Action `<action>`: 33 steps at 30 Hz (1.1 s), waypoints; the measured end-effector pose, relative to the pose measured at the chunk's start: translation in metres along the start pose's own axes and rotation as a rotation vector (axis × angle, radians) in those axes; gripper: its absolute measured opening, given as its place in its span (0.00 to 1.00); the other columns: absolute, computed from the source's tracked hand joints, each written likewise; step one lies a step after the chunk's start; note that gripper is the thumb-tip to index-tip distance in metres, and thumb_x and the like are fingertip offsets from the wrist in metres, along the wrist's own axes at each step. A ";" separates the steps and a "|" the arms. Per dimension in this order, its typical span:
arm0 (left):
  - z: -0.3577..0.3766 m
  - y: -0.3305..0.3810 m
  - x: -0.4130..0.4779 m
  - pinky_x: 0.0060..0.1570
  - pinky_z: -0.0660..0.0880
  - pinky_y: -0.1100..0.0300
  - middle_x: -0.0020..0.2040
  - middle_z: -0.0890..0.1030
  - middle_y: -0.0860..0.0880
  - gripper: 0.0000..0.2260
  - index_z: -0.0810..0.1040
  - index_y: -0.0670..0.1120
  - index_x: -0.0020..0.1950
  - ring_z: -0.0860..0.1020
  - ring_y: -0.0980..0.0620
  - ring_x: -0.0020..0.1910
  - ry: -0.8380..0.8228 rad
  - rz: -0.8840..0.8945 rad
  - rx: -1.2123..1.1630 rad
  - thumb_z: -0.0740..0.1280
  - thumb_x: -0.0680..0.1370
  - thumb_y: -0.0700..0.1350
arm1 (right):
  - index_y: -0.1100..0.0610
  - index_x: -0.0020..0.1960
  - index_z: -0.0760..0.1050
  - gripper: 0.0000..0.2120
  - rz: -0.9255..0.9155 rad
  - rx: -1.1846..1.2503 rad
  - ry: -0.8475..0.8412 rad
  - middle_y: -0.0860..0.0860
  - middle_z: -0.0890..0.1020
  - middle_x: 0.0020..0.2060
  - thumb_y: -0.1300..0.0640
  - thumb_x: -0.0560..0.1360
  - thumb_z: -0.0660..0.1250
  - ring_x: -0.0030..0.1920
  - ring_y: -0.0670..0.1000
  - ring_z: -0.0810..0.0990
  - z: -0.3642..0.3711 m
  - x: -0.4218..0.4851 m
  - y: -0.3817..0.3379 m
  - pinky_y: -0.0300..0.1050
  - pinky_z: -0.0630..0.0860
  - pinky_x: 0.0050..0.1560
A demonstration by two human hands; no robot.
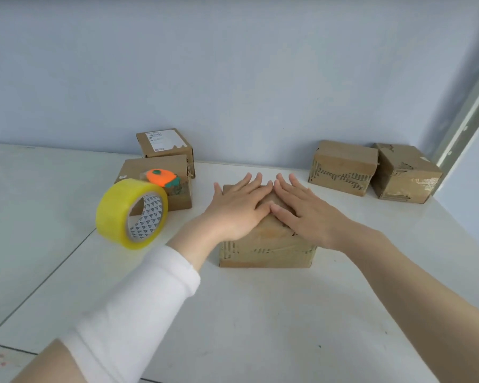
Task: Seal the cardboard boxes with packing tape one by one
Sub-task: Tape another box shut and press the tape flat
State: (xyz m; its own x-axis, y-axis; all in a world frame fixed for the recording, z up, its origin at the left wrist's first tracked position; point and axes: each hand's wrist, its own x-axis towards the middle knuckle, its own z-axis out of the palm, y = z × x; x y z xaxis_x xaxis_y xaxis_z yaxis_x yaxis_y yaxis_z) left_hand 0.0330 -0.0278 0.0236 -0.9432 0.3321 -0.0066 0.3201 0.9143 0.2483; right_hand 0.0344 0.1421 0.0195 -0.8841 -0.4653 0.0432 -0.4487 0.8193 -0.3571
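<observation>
We work at a white table (260, 313) set against a pale blue wall (233, 64). At its middle sits the cardboard box (266, 250), worn, its front scuffed to the corrugation and crossed by tape. Our left hand (238, 208) and right hand (302, 211) press flat on its top, fingers straight, gripping nothing.

Yellow tape roll (132, 214) with a triangle-patterned core, orange cutter (161, 177), brown boxes (266, 244), white table (260, 313).
</observation>
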 end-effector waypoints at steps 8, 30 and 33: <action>0.013 -0.022 -0.019 0.69 0.39 0.60 0.78 0.49 0.55 0.17 0.68 0.56 0.70 0.39 0.60 0.75 0.216 0.071 -0.639 0.58 0.81 0.49 | 0.49 0.74 0.57 0.24 0.010 0.290 0.149 0.41 0.50 0.75 0.49 0.80 0.56 0.75 0.43 0.40 0.005 -0.012 0.007 0.36 0.40 0.70; -0.030 -0.009 -0.023 0.65 0.64 0.58 0.74 0.65 0.48 0.26 0.57 0.49 0.76 0.66 0.49 0.70 0.117 -0.256 -0.376 0.52 0.80 0.59 | 0.52 0.76 0.52 0.32 0.396 0.388 0.152 0.49 0.60 0.74 0.38 0.77 0.52 0.71 0.52 0.65 -0.027 -0.019 -0.007 0.42 0.65 0.64; -0.033 0.005 -0.016 0.72 0.48 0.57 0.78 0.50 0.51 0.23 0.51 0.55 0.77 0.48 0.53 0.77 0.180 0.035 -0.165 0.52 0.82 0.53 | 0.53 0.77 0.46 0.30 0.156 0.108 0.175 0.47 0.47 0.77 0.42 0.80 0.48 0.76 0.46 0.42 -0.024 -0.020 -0.019 0.42 0.44 0.72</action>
State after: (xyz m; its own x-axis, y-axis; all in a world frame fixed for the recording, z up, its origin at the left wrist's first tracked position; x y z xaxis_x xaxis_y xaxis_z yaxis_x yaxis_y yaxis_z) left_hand 0.0465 -0.0367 0.0571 -0.9370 0.3031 0.1737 0.3484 0.8476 0.4002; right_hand 0.0574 0.1444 0.0481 -0.9549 -0.2632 0.1375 -0.2968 0.8318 -0.4691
